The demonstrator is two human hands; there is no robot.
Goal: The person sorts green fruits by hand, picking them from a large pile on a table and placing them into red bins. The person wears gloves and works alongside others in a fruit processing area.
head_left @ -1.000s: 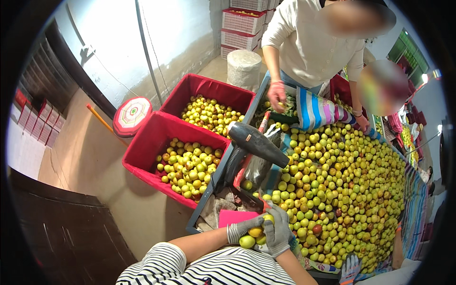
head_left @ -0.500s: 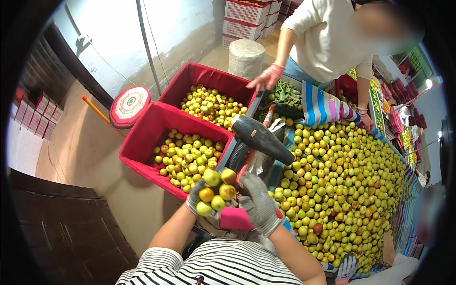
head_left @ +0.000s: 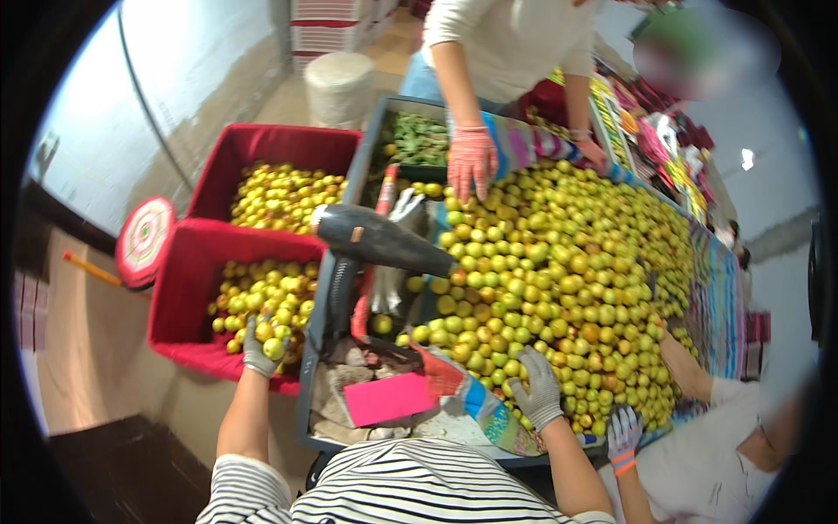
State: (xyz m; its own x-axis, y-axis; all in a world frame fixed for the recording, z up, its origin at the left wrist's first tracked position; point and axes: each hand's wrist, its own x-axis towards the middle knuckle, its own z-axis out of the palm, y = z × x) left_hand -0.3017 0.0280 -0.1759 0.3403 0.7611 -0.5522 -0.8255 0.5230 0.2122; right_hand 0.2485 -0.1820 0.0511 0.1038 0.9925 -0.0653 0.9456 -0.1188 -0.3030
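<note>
My left hand [head_left: 258, 356], in a grey knitted glove, is down inside the near red-lined bin [head_left: 175, 301]. At least one yellow-green jujube [head_left: 273, 348] sits against its palm, with the fingers partly curled round and partly hidden. Below it and around it lie the bin's loose jujubes [head_left: 284, 284]. My right hand [head_left: 539, 395], gloved the same way, rests at the near edge of the large jujube heap [head_left: 559, 288] on the table. Its fingers are spread over the fruit, and none is visibly gripped.
A black hair dryer [head_left: 384, 240] stands on the table's left side beside white gloves [head_left: 401, 210]. A pink card [head_left: 390, 399] lies near me. Behind the near bin stands a second red bin [head_left: 209, 179]. Co-workers' gloved hands [head_left: 472, 162] touch the heap at the far and right sides.
My left hand has carried its handful of jujubes left into the near bin. My right hand has moved right onto the heap. The view has turned right, and the far co-worker's hand has reached the fruit.
</note>
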